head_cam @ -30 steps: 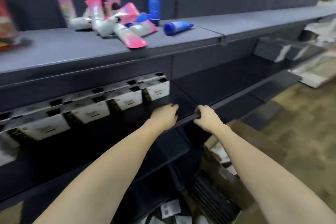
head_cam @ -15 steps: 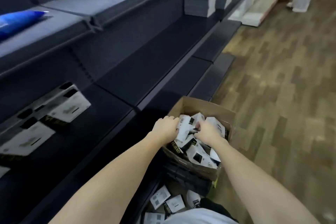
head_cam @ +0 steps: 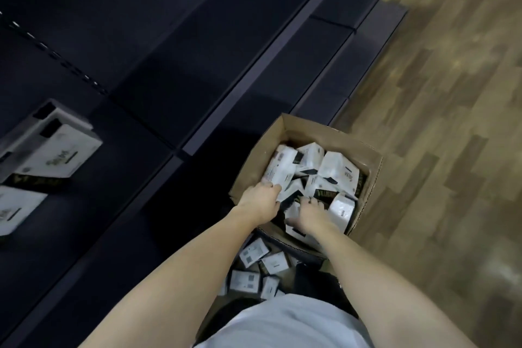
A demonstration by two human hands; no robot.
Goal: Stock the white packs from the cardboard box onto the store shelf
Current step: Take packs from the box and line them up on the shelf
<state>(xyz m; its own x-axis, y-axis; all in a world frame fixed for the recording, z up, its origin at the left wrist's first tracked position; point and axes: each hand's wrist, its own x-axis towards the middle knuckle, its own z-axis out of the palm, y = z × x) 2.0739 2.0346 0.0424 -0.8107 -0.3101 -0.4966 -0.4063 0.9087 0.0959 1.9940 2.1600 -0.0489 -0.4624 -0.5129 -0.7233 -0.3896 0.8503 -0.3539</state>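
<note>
While both hands work inside the open brown cardboard box [head_cam: 306, 178], the task stands at a gathering step, judged partly complete. The left hand [head_cam: 260, 202] has its fingers curled round the near end of a white rectangular pack with black printed panels [head_cam: 278, 168], which leans against the box's left wall just beyond the knuckles. The right hand [head_cam: 309, 215] lies palm down on the loose heap of white packs [head_cam: 336, 175] directly ahead of it, fingers bent into the pile; whether it has actually closed on one cannot be told, since the fingertips are hidden among the packs.

Done so far: a few white packs already standing on the dark metal store shelf [head_cam: 197, 70], well to the left of the left hand, namely a stocked white pack with a grey top edge [head_cam: 53, 150] and a second stocked pack [head_cam: 14, 210] nearer the frame edge.

Left to do: the box looks close to full (its packs lie jumbled, not stacked), and long stretches of shelf beyond and left of the hands carry nothing visible. More small white packs with printed codes [head_cam: 255, 268] lie below the wrists, in a separate lower spot; whether they belong to this stock is unclear. On this evidence most of the stocking remains ahead.
</note>
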